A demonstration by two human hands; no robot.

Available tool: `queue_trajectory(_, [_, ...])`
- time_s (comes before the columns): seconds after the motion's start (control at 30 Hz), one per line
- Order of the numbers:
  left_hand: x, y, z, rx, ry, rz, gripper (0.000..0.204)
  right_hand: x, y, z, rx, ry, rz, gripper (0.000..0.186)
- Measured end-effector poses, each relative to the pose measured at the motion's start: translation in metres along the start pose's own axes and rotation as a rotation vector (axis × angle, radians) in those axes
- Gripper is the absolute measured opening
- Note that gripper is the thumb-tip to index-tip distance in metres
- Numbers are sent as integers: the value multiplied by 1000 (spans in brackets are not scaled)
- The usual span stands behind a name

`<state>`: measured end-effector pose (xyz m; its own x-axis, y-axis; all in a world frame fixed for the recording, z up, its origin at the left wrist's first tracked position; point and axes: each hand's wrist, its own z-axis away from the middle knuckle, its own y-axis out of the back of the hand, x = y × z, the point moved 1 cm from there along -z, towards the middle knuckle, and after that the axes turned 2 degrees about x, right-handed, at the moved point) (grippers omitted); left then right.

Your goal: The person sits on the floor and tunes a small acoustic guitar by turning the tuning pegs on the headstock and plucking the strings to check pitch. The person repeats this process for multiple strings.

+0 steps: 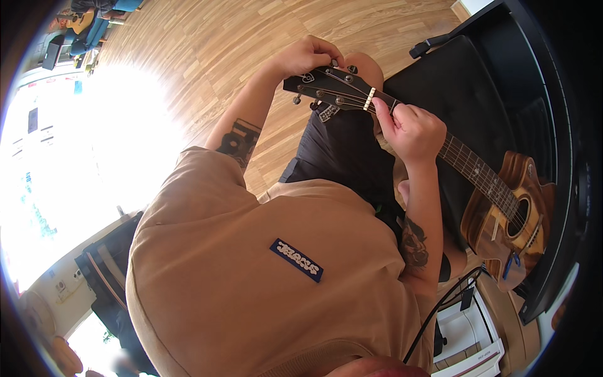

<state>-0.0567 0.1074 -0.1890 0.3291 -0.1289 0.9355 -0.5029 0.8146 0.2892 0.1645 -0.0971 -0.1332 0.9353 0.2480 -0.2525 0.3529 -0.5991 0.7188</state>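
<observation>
An acoustic guitar [476, 171] lies slantwise, its wooden body at the right and its black headstock [308, 81] at upper centre. My left hand [308, 55] is closed at the headstock's far edge, fingertips pinched on a tuning peg [335, 63]. Another peg [353, 70] sits just right of those fingers. My right hand [411, 133] wraps round the neck just below the pale nut [370, 98], thumb stretched along the strings toward it. The underside of that grip is hidden. Strings run from the nut to the tuner posts.
The guitar body rests by a black padded seat [449, 81] with a raised side. A clear plastic piece with a blue part [512, 266] hangs at the body. Black cables [440, 305] run past my right elbow. Wooden floor [251, 38] spreads beyond; another guitar [80, 22] stands far left.
</observation>
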Motion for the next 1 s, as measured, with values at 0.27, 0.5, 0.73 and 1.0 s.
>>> queue_trajectory(0.27, [-5,2,0,2,14,43,23,3,-1,2,-26,-11,22,59])
queue_trajectory(0.5, [-1,-4,-3,57,-139,-99,18,1,0,-1,-18,3,-1,61])
queue_trajectory(0.73, [-1,0,1,-2,-23,85,25,1,1,-1,-29,7,-2,60])
queue_trajectory(1.0, [0,-1,0,-1,-35,47,34,2,-2,4,-33,-26,-7,59])
